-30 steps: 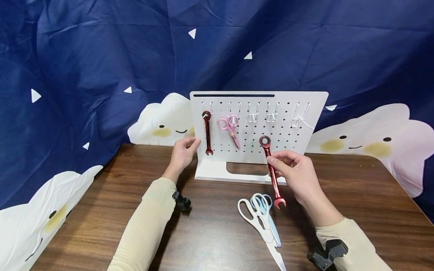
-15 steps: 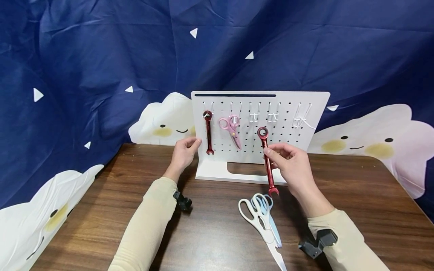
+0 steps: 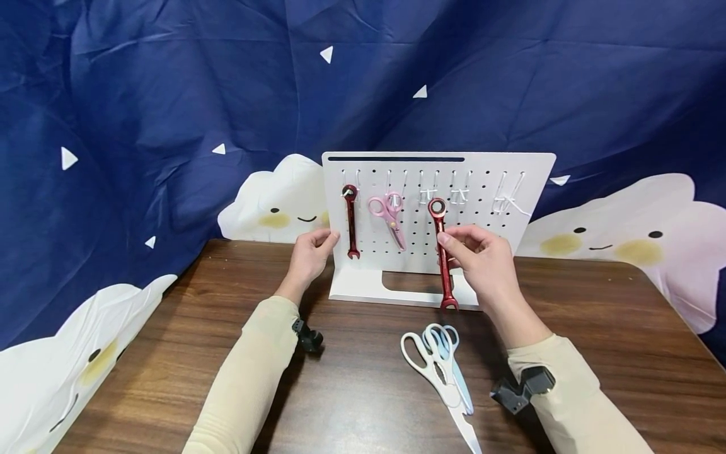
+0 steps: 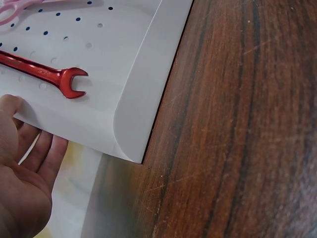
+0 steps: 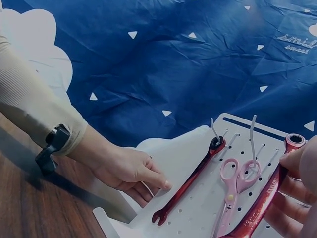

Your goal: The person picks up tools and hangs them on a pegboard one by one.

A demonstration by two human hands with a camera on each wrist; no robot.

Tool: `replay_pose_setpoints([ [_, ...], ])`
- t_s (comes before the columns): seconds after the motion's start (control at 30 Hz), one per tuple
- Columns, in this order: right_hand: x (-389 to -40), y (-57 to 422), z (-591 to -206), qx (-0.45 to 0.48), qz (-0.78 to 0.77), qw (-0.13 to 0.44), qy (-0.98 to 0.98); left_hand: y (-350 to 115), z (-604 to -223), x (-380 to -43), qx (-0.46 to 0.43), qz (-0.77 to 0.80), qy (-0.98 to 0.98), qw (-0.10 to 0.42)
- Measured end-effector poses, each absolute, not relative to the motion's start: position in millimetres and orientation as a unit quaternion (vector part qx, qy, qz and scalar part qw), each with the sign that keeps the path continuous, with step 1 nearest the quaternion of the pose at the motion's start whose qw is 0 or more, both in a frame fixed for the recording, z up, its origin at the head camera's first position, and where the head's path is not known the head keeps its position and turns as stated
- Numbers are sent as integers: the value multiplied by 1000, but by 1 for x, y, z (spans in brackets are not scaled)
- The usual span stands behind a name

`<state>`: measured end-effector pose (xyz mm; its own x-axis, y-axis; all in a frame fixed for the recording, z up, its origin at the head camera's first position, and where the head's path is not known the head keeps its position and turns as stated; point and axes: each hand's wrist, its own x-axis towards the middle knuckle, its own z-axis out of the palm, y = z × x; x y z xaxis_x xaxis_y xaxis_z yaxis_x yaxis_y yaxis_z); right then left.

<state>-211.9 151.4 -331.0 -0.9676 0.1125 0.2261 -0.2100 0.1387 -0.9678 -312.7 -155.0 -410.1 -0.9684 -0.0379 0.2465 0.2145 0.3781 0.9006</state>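
My right hand [image 3: 484, 261] pinches a red ratchet wrench [image 3: 446, 280] by its shaft, ring end up and open end down, in front of the white pegboard [image 3: 510, 165]. The ring overlaps the area just below a middle hook [image 3: 426, 194]. At the board's left edge, my left hand [image 3: 309, 255] grips it, thumb in front and fingers behind, as the left wrist view shows. Beside that thumb hangs a second red wrench [image 3: 351, 227] on the leftmost hook. Pink scissors [image 3: 391, 217] hang to its right by a handle loop.
White kitchen scissors [image 3: 449, 394] lie on the wooden table [image 3: 351, 378] before the board, partly over light blue scissors [image 3: 462, 389]. A bent wire hook [image 3: 503, 203] sits at the board's right. Behind everything hangs a blue cloth [image 3: 363, 94] with clouds.
My right hand has raised the wrench up and slightly left, from above the scissors to near the middle hooks. The left hand has stayed on the board's edge.
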Motion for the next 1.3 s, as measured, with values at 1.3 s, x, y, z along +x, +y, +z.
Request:
replay_pose_setpoints([
  [1.3, -254, 147, -336, -14, 665, 71, -743, -155, -416, -318, -60, -556, -819, 125],
])
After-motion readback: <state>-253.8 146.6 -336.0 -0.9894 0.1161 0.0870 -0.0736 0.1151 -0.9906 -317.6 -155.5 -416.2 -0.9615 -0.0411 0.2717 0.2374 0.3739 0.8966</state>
